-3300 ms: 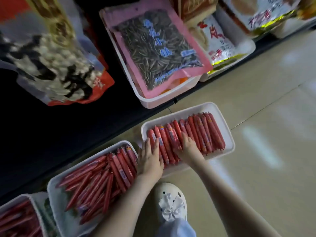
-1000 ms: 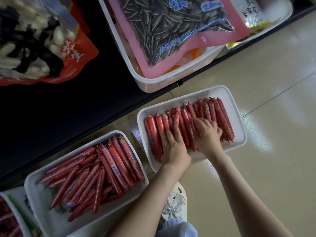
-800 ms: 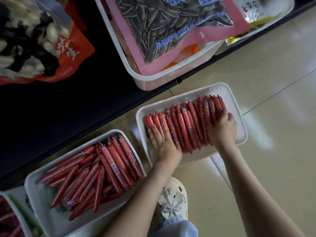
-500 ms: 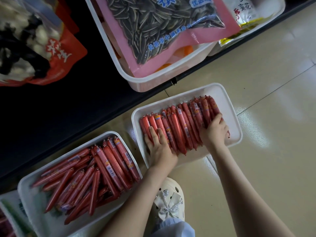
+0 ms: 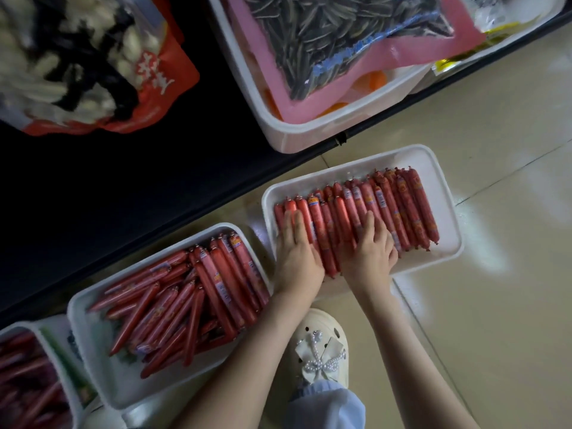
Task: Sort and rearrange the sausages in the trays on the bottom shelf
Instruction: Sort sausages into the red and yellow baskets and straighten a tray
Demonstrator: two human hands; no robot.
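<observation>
A neat row of red sausages (image 5: 365,212) is laid in a white tray (image 5: 445,193) on the tiled floor (image 5: 495,305), just beside the dark shelf edge (image 5: 185,218). The left hand (image 5: 297,255) is pressed flat at the row's left end, the right hand (image 5: 371,246) on its middle, fingers spread, gripping nothing. A second tray (image 5: 93,366) of jumbled sausages lies to the left. Bare floor is open to the right.

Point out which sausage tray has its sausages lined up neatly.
The right tray, under both hands: its sausages lie side by side in one tidy row. The middle tray holds a crisscrossed jumble, and the far-left tray is mostly cut off.
</observation>
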